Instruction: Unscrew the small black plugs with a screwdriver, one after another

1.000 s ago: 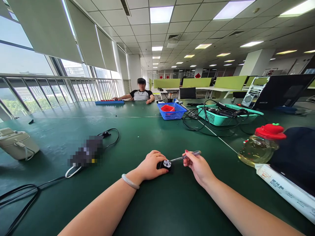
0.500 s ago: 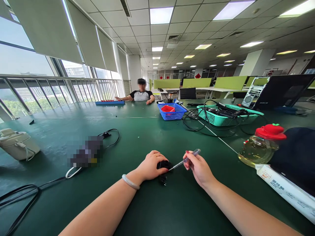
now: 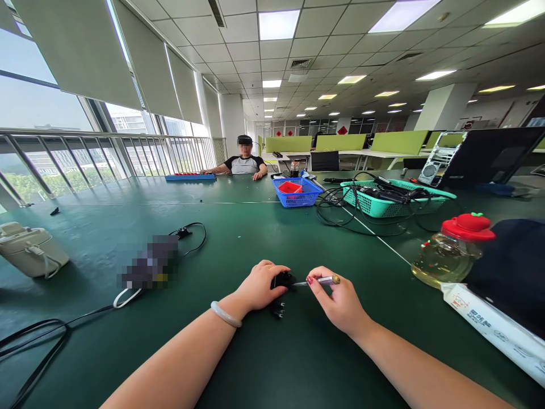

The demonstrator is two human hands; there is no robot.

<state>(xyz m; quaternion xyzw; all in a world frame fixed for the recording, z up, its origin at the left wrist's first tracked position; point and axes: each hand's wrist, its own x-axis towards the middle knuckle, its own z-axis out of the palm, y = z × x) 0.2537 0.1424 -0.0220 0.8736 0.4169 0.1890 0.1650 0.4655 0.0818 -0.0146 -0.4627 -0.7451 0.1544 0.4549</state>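
My left hand [image 3: 259,286] rests on the green table [image 3: 238,233] with its fingers closed round a small black plug-like part [image 3: 283,279]. A second small black piece [image 3: 278,309] lies on the table just below that hand. My right hand [image 3: 338,304] pinches a thin screwdriver with a clear handle [image 3: 321,280], held almost level. Its metal tip points left and touches the black part. A pale bangle sits on my left wrist.
A glass bottle with a red cap [image 3: 452,253] and a dark bag [image 3: 511,267] lie at the right. A blue basket [image 3: 297,193] and a teal basket of cables [image 3: 385,199] stand further back. Black cables [image 3: 38,335] and a white appliance [image 3: 29,249] are at the left. A person [image 3: 244,162] sits across the table.
The white-faced piece seen a second ago is gone from the black part, and a small black piece now lies on the table. My right hand lowered the screwdriver to nearly level.
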